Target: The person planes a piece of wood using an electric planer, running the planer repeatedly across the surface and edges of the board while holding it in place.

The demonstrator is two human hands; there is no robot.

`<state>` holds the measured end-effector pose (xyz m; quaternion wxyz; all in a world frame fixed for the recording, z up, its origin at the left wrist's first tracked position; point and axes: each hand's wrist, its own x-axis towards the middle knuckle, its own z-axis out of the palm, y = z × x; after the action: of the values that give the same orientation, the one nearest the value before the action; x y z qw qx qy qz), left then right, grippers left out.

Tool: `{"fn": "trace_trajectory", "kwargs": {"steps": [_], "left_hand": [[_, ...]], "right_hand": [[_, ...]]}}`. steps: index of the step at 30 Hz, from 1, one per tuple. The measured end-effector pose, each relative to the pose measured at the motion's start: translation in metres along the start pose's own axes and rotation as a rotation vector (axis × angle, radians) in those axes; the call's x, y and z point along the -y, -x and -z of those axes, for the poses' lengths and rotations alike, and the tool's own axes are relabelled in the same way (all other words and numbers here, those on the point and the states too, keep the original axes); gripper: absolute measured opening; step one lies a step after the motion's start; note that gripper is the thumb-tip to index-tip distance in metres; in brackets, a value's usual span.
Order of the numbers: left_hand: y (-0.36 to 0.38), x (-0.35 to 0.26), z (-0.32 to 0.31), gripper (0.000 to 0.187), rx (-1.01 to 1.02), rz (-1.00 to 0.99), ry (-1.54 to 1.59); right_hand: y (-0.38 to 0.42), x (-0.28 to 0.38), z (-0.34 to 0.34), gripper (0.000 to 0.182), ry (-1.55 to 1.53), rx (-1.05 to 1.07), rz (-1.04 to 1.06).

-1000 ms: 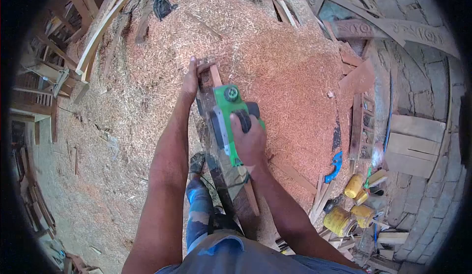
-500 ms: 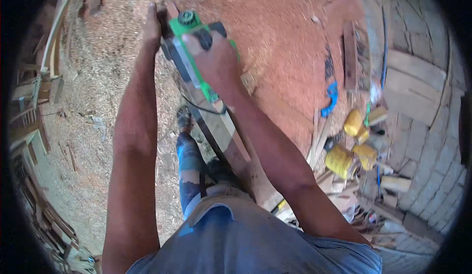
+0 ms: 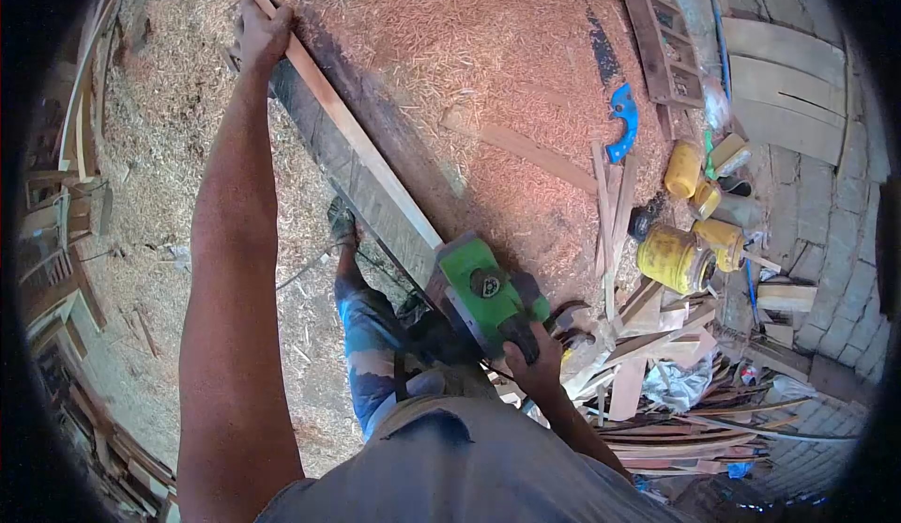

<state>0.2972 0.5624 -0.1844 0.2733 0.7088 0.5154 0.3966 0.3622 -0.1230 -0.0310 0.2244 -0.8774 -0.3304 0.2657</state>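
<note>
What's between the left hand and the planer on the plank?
Nothing: in the head view, bare plank runs from the left hand at its far end down to the green planer, gripped by the right hand.

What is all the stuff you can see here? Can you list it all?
electric planer: one, green and black, on the near end of the plank
plank: one, dark with a pale edge, slanting over the shavings
wood shavings: a heap, reddish and tan, covering the ground
yellow containers: about four, at right by the wall
blue curved piece: one, on the shavings at right
wood offcuts: a pile, lower right
left hand: grip on the plank's far end
right hand: grip on the planer's handle
</note>
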Motion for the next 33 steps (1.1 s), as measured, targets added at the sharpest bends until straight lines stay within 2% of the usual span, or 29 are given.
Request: {"fn": "trace_trajectory", "kwargs": {"steps": [4,7,12,16,18,20,22,25,26,27,30,33], "left_hand": [[-0.001,0.004,0.000,0.095,0.022,0.028,-0.040],[-0.003,0.001,0.002,0.094,0.035,0.068,-0.059],[0.005,-0.009,0.008,0.092,0.009,0.080,0.015],[0.001,0.006,0.006,0.094,0.012,0.080,0.076],[-0.002,0.005,0.015,0.090,0.028,0.090,0.083],[-0.016,0.065,-0.007,0.080,-0.027,-0.222,0.069],[-0.023,0.032,0.022,0.068,0.094,0.233,0.459],[-0.041,0.057,0.014,0.077,0.197,0.489,0.818],[-0.045,0.066,0.012,0.084,0.281,0.468,0.928],[-0.044,0.062,0.017,0.083,0.278,0.475,0.970],[-0.036,0.012,0.061,0.085,0.268,0.498,1.076],[-0.041,0.039,0.051,0.089,0.255,0.504,1.000]], "right_hand": [[-0.021,0.031,-0.013,0.053,0.079,-0.041,0.016],[-0.057,0.073,-0.013,0.034,0.052,-0.103,0.140],[-0.112,0.140,-0.025,0.033,0.003,-0.097,0.101],[-0.164,0.196,-0.043,0.031,-0.027,-0.111,0.076],[-0.196,0.222,-0.052,0.043,-0.020,-0.105,0.061],[-0.230,0.251,-0.063,0.050,-0.042,-0.126,0.117],[-0.265,0.285,-0.075,0.051,-0.095,-0.169,0.250],[-0.314,0.337,-0.083,0.053,0.033,-0.132,0.253],[-0.332,0.351,-0.089,0.057,-0.086,-0.120,0.297],[-0.349,0.362,-0.096,0.061,-0.204,-0.106,0.331],[-0.408,0.403,-0.121,0.057,-0.111,-0.206,0.370],[-0.443,0.439,-0.126,0.060,-0.160,-0.213,0.407]]}}
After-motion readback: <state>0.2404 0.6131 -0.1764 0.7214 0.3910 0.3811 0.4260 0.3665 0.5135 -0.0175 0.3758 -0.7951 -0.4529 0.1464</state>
